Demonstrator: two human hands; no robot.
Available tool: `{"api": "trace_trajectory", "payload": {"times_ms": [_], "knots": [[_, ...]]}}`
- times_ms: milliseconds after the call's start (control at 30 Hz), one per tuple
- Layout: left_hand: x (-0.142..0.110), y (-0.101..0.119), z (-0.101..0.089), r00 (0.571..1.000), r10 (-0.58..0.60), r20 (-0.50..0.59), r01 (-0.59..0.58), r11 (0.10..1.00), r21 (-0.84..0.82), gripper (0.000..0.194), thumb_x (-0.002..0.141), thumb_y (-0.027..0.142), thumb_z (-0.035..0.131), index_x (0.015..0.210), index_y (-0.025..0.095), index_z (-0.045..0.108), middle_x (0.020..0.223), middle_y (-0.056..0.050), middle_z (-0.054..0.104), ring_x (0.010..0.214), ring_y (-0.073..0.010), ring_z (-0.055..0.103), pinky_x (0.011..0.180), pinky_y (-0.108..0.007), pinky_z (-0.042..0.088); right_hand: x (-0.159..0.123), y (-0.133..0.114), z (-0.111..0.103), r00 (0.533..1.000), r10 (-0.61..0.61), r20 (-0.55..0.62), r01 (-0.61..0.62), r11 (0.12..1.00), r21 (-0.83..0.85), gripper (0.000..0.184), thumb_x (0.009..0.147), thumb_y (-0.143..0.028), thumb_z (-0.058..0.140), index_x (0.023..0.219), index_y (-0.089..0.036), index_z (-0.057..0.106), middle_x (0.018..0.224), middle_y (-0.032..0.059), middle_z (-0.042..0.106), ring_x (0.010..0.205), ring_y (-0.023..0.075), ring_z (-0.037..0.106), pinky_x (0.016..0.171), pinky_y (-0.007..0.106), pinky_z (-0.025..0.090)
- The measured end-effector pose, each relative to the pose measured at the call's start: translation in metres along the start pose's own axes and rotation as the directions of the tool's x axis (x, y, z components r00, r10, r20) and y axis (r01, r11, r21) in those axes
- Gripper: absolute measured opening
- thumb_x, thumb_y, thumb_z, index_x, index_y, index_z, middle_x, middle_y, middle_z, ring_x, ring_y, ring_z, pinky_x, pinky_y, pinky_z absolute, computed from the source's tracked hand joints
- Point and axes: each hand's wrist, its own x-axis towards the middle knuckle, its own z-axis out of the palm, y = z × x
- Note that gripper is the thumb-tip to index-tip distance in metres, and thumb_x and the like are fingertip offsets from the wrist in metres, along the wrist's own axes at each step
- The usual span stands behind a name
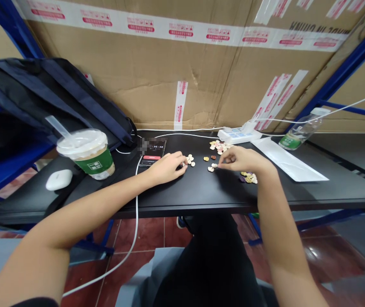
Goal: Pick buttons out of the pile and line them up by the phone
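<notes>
Small round pieces that look like buttons lie in groups on the black table (pixel 182 192). My left hand (pixel 168 168) rests on the tabletop, thumb and forefinger closed around what appears to be a pale button (pixel 184 164). Beside its fingertips sits a cluster of white buttons (pixel 191 160). My right hand (pixel 238 160) pinches at the edge of a white button (pixel 214 165), with another pale button (pixel 210 169) touching it. Behind them are a yellow button (pixel 206 159) and a brown button (pixel 213 157). Under my right wrist, a mixed pile of yellow, purple and pink buttons (pixel 249 177) is partly covered.
A larger button pile (pixel 220 147) lies farther back. Leftward are a phone (pixel 152 153), lidded drink cup (pixel 89 153), white earbud case (pixel 59 180) and backpack (pixel 61 98). Rightward are a power strip (pixel 238 135), white packet (pixel 289 160) and bottle (pixel 302 130). A white cable (pixel 137 217) hangs over the front edge.
</notes>
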Motion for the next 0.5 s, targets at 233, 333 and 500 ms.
{"api": "trace_trajectory", "payload": {"times_ms": [233, 333, 500], "knots": [[-0.001, 0.004, -0.001, 0.999, 0.048, 0.005, -0.047, 0.993, -0.112, 0.019, 0.094, 0.032, 0.053, 0.102, 0.019, 0.064, 0.097, -0.005, 0.058, 0.087, -0.0174, 0.059, 0.082, -0.031, 0.049, 0.004, -0.023, 0.005, 0.999, -0.029, -0.027, 0.026, 0.993, -0.118, 0.015, 0.078, -0.039, 0.066, 0.079, -0.027, 0.076, 0.072, -0.0014, 0.070, 0.064, 0.0146, 0.060, 0.055, 0.024, 0.035], [-0.001, 0.008, -0.001, 0.997, 0.062, 0.046, -0.052, 0.979, -0.197, 0.024, 0.090, 0.039, 0.060, 0.103, 0.019, 0.062, 0.096, -0.005, 0.058, 0.086, -0.0171, 0.058, 0.081, -0.030, 0.049, 0.009, -0.040, 0.011, 0.988, -0.148, -0.042, 0.140, 0.979, -0.150, 0.013, 0.081, -0.035, 0.064, 0.080, -0.028, 0.075, 0.067, -0.0028, 0.068, 0.061, 0.0134, 0.058, 0.057, 0.025, 0.033], [0.001, 0.007, 0.002, 0.993, 0.073, 0.093, -0.049, 0.969, -0.241, 0.021, 0.091, 0.039, 0.060, 0.094, 0.018, 0.063, 0.092, -0.004, 0.059, 0.083, -0.0169, 0.057, 0.078, -0.030, 0.047, 0.015, -0.055, 0.021, 0.953, -0.297, -0.049, 0.288, 0.947, -0.140, 0.017, 0.085, -0.031, 0.058, 0.085, -0.025, 0.075, 0.071, -0.0013, 0.069, 0.063, 0.0130, 0.057, 0.061, 0.025, 0.032]]}}
